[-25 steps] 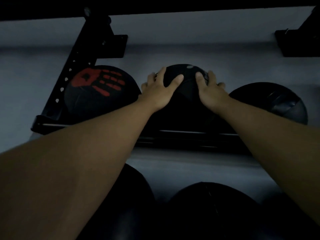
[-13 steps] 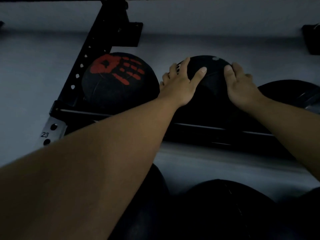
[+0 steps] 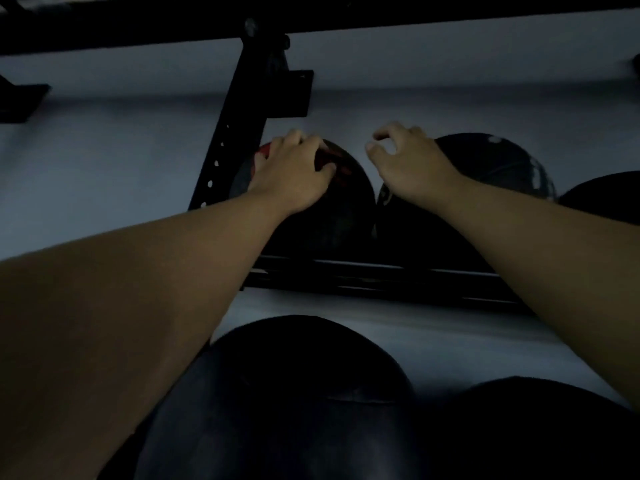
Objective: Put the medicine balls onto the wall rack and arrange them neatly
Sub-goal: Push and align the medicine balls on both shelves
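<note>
A black medicine ball with a red handprint (image 3: 332, 202) rests at the left end of the black wall rack (image 3: 381, 275). My left hand (image 3: 294, 168) lies on its top, fingers curled over the red print. Beside it on the right sits a plain black medicine ball (image 3: 498, 174). My right hand (image 3: 405, 157) hovers in the gap between the two balls, fingers loosely curled and holding nothing. A third black ball (image 3: 602, 195) shows at the right edge of the same shelf.
A black perforated upright (image 3: 221, 161) and its bracket stand just left of the handprint ball. Another rack bar (image 3: 381, 22) crosses overhead. Two large dark balls (image 3: 284, 403) (image 3: 519, 431) sit on the lower level below my arms. The grey wall lies behind.
Both hands left the middle black ball. My left hand moved left onto the handprint ball; my right hand came off and now hangs between the two balls. The view shifted left.
</note>
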Action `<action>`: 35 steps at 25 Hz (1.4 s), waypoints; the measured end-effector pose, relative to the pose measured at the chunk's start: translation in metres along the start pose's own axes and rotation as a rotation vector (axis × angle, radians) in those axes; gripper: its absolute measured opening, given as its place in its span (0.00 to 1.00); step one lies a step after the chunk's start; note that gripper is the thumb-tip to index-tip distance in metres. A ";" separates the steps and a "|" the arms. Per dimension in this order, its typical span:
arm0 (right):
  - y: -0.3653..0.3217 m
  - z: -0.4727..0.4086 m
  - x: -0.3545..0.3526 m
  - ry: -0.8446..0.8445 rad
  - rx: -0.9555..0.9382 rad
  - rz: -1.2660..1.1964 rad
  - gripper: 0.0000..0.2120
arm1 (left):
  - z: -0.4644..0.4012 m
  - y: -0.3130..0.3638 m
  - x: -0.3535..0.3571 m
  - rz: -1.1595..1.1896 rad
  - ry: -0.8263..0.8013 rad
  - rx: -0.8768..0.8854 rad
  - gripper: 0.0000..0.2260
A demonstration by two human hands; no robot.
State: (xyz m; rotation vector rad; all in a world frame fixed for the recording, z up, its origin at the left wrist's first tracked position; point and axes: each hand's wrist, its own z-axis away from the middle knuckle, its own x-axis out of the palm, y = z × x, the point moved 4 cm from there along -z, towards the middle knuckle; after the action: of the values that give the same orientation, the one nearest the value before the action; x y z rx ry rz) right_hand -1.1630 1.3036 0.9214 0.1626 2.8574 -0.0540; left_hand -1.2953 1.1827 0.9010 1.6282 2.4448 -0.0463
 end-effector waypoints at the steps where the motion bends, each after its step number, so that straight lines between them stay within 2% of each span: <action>1: -0.013 -0.003 0.015 -0.007 0.013 -0.023 0.23 | 0.002 -0.016 -0.005 0.014 -0.002 0.033 0.20; 4: -0.040 -0.006 0.059 -0.024 0.062 -0.068 0.24 | 0.005 -0.055 -0.011 0.122 -0.020 0.103 0.23; 8: -0.049 0.000 0.099 -0.020 0.151 -0.012 0.31 | 0.008 -0.088 0.009 0.378 -0.143 -0.105 0.38; 11: -0.041 0.001 0.109 -0.030 0.205 0.012 0.31 | 0.014 -0.090 0.031 0.460 -0.102 -0.137 0.39; 14: -0.036 0.000 0.109 -0.021 0.217 0.007 0.30 | 0.014 -0.088 0.034 0.390 -0.006 -0.103 0.37; 18: -0.037 0.003 0.109 -0.006 0.238 0.017 0.30 | 0.009 -0.093 0.032 0.345 -0.102 -0.077 0.38; 29: -0.048 0.004 0.085 -0.180 0.255 0.124 0.33 | 0.011 -0.090 0.022 0.338 -0.190 -0.114 0.39; 32: -0.048 0.015 0.065 -0.220 0.219 0.155 0.32 | 0.009 -0.086 0.009 0.218 -0.267 -0.144 0.40; 35: -0.045 0.038 0.022 -0.226 0.192 0.163 0.30 | 0.016 -0.074 -0.018 -0.014 -0.333 -0.119 0.40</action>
State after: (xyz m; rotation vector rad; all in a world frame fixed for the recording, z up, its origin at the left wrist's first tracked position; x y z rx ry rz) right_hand -1.1786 1.2591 0.8798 0.4004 2.6004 -0.2952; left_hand -1.3545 1.1351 0.8818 1.4246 2.1638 -0.1571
